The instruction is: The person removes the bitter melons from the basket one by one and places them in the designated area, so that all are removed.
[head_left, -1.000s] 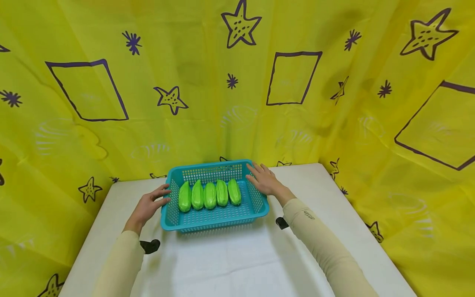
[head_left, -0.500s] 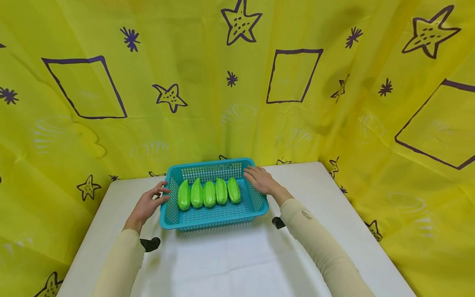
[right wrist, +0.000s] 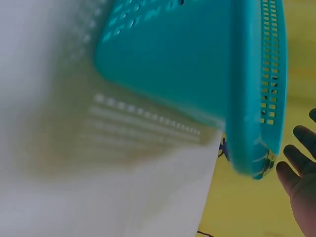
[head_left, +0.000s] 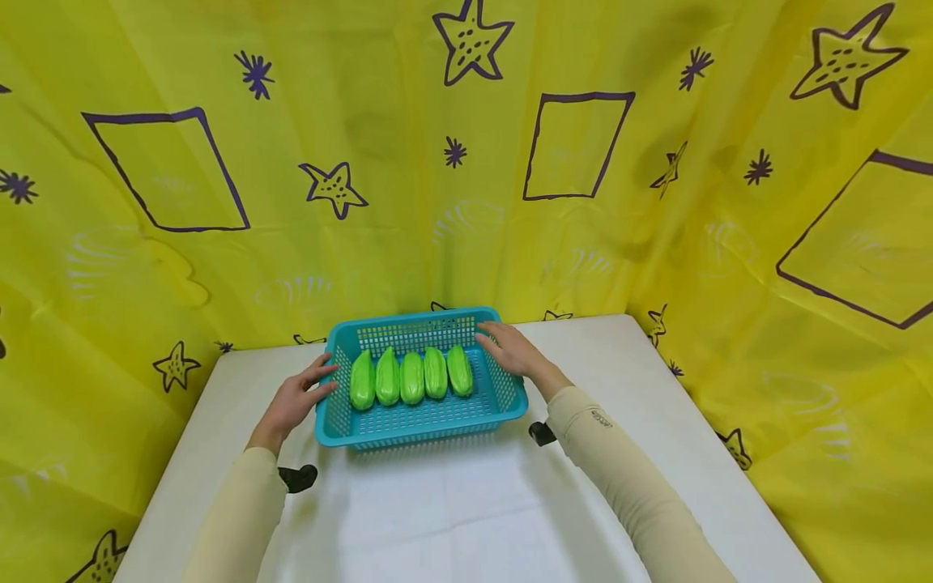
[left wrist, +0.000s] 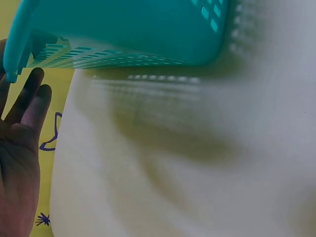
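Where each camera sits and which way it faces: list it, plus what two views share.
Head: on the head, facing forward and down at teal basket; left grip, right grip and sleeves show.
Left wrist: on that wrist, facing the basket's outer wall; left grip shows partly.
Right wrist: on that wrist, facing the basket's outer wall; right grip shows partly.
Both wrist views share the basket and white table.

A teal mesh basket (head_left: 423,432) holds five green vegetables (head_left: 412,379) side by side.
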Demonstrator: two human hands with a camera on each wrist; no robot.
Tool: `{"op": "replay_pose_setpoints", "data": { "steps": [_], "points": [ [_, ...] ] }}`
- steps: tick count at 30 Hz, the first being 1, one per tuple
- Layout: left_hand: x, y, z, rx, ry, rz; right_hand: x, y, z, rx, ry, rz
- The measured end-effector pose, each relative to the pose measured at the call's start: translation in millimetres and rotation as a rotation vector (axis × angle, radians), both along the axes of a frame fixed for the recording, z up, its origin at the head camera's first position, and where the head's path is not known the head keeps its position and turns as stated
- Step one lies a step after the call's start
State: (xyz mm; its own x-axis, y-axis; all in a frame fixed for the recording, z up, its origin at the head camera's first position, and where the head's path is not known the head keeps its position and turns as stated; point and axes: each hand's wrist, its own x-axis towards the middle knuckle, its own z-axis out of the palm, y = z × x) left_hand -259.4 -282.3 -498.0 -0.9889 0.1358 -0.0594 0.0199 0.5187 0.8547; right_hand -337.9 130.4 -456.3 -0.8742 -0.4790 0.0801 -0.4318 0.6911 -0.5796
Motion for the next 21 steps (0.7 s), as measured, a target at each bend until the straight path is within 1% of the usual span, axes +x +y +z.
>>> {"op": "replay_pose_setpoints", "data": {
  "steps": [5,11,15,21],
  "points": [
    [-1.1,1.9,-4.2,0.034,-0.007,0.028,1.0,-6.5,6.5,-0.131,-0.09,-0.099],
    [-4.0,6.7,-8.4,0.1,-0.007,0.029,2.6,-12.3,11.0,-0.22,-0.206,-0.17],
    [-3.4,8.1,-10.9,0.148,-0.007,0.044,-0.7,-15.6,10.1,-0.265,-0.272,-0.191],
    [3.0,2.8,-13.5,0.172,-0.021,0.053,-6.0,-21.7,0.6,-0.324,-0.365,-0.2]
  ]
}}
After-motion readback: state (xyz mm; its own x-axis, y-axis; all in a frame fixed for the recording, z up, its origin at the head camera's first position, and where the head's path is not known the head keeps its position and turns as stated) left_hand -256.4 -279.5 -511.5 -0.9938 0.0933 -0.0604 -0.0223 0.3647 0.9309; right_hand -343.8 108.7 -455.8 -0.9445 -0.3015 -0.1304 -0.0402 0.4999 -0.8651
